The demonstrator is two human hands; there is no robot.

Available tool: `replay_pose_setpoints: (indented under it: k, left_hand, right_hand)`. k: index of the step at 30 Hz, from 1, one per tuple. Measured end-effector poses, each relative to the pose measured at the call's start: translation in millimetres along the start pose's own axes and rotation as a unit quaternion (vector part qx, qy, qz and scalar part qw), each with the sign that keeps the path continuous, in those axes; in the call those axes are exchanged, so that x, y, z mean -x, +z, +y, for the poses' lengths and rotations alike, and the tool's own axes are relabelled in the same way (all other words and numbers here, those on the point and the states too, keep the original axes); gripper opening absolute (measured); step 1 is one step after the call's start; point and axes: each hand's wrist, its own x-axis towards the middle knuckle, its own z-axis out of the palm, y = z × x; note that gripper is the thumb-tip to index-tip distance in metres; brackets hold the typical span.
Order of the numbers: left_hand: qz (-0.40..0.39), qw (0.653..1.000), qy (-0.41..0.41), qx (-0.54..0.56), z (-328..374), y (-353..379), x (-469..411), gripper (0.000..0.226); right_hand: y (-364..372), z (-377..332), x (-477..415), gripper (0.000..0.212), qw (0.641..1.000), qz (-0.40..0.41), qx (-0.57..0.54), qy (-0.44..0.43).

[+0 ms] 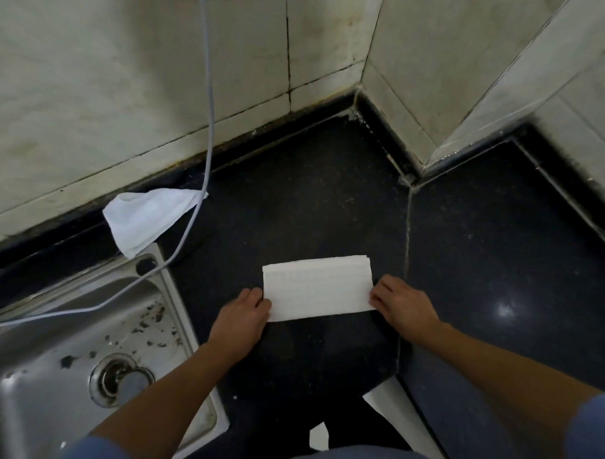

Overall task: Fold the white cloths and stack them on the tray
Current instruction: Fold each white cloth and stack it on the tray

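Head view: left hand [241, 316] and right hand [403, 306] cover folded cloth [318, 286] corners.

We see a folded white rectangular cloth [318, 287] flat on the dark speckled stone counter [329, 196]. Left hand [241, 318] pinches its near-left corner, right hand [403, 306] its right edge. Crumpled white cloth [145, 218] sits by the stainless steel sink [49, 358], under a thin grey cable [209, 106].

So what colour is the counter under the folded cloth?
Black with a slight speckle, seen in the head view: the counter under the folded cloth.
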Motion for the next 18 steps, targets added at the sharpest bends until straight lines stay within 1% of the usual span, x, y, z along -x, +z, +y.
replay_pose_setpoints:
  k: [3,6,8,9,12,13,15,16,18]
  left_hand:
    - [-0.003,1.000,0.006,-0.026,1.3,-6.5,-1.4,0.029]
    - [-0.036,0.999,0.006,-0.023,4.2,-13.5,-10.8,0.046]
    - [-0.059,0.998,0.010,-0.008,7.0,-14.3,-14.5,0.054]
    - [-0.070,0.998,0.005,-0.009,7.0,-14.6,-15.5,0.055]
    - [-0.088,0.996,-0.005,-0.016,8.6,-17.4,-15.5,0.055]
    - [-0.087,0.996,-0.010,-0.010,9.0,-18.3,-14.0,0.054]
    - [-0.074,0.997,-0.024,0.008,8.2,-20.0,-8.2,0.049]
    - [-0.059,0.998,-0.028,0.018,6.4,-20.0,-3.9,0.046]
    - [-0.030,0.998,-0.038,0.036,1.2,-21.1,6.2,0.042]
  right_hand:
    - [-8.4,0.4,-1.5,0.016,0.999,-0.007,-0.002,0.046]
    - [-20.3,-20.7,-21.2,0.034,0.987,-0.003,-0.052,0.149]
    - [-22.3,-36.9,-35.8,0.048,0.971,-0.007,-0.080,0.225]
    - [-21.2,-43.7,-40.9,0.051,0.960,-0.007,-0.098,0.262]
    - [-19.5,-53.9,-47.6,0.047,0.913,0.007,-0.174,0.370]
    - [-19.5,-54.3,-49.2,0.045,0.899,0.003,-0.198,0.391]
    - [-22.2,-52.7,-53.9,0.040,0.876,-0.015,-0.263,0.404]
    - [-25.0,-51.3,-56.2,0.034,0.857,-0.012,-0.310,0.411]
    - [-36.0,-52.3,-59.9,0.022,0.799,0.012,-0.411,0.439]
